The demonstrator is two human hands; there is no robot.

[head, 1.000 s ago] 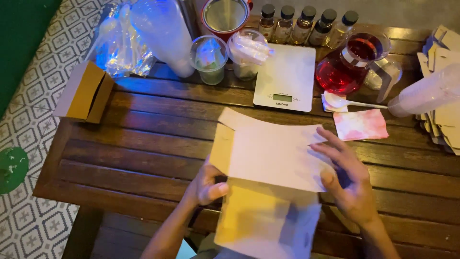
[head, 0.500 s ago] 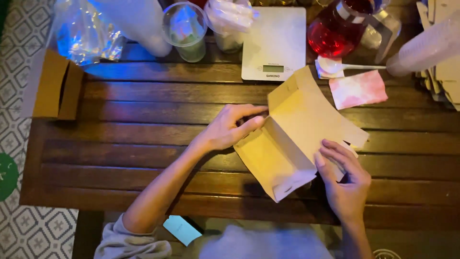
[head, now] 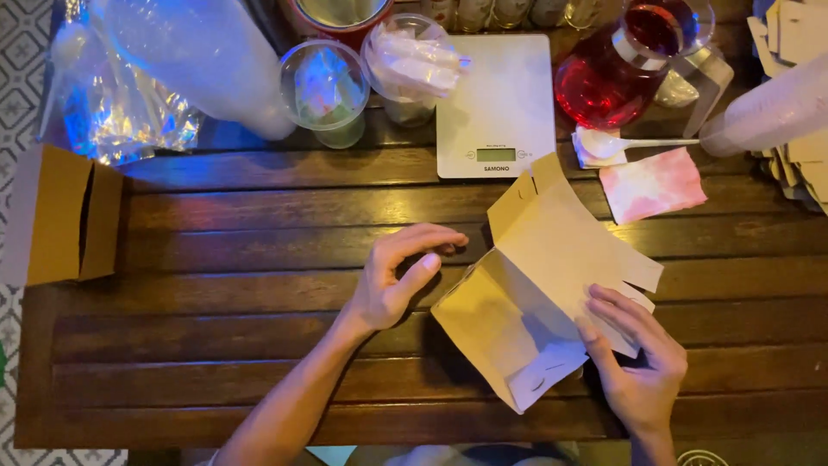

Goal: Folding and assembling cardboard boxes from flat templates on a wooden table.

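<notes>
One part-folded brown cardboard box (head: 526,293), centre of wooden surface (head: 241,224): my right hand (head: 638,362) pinches its near-right flaps to steady them; my left hand (head: 401,276), curled and grasping nothing, sits just left of it. Kitchen scale (head: 496,103) beyond.

A half-folded tan carton (head: 535,285) lies open at the wooden table's centre, its right flaps touched by fingers. A folded tan box (head: 60,216) stands at the left edge. Flat carton blanks (head: 798,34) are stacked far right. A white scale's (head: 494,103) small greenish screen (head: 495,154) glows behind.
</notes>
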